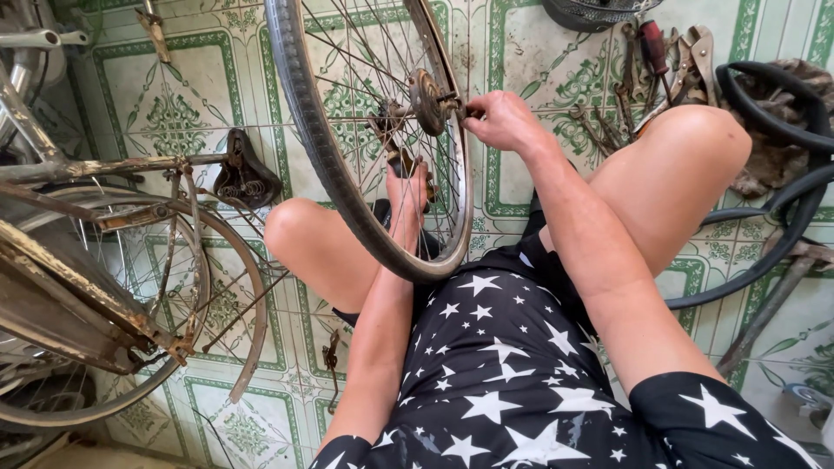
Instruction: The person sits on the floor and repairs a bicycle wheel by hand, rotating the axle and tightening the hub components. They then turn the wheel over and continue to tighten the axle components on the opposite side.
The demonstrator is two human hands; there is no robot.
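Head view, looking down at a seated person's lap and both forearms. A bicycle wheel (pixel 365 130) stands upright between the knees, tyre and rim toward the body, spokes fanning from the hub (pixel 427 100).

Right hand (pixel 502 120): fingers closed around the axle end just right of the hub, thumb side toward the wheel. What the fingers pinch is too small to tell.

Left hand (pixel 408 195): reaches behind the spokes on the far side of the wheel, fingers pointing up toward the hub. It appears to grip a small dark tool (pixel 401 161) near the axle; the spokes hide the exact grip.

Surroundings:
- Green-patterned tiled floor (pixel 174 113) beneath everything.
- Rusty bicycle frame (pixel 78 287) lying at left, with a black saddle (pixel 245 178) near the left knee.
- Hand tools (pixel 665 65), including pliers and a screwdriver, on the floor above the right knee.
- Black rubber inner tube (pixel 786 208) looped at right, beside the right leg.
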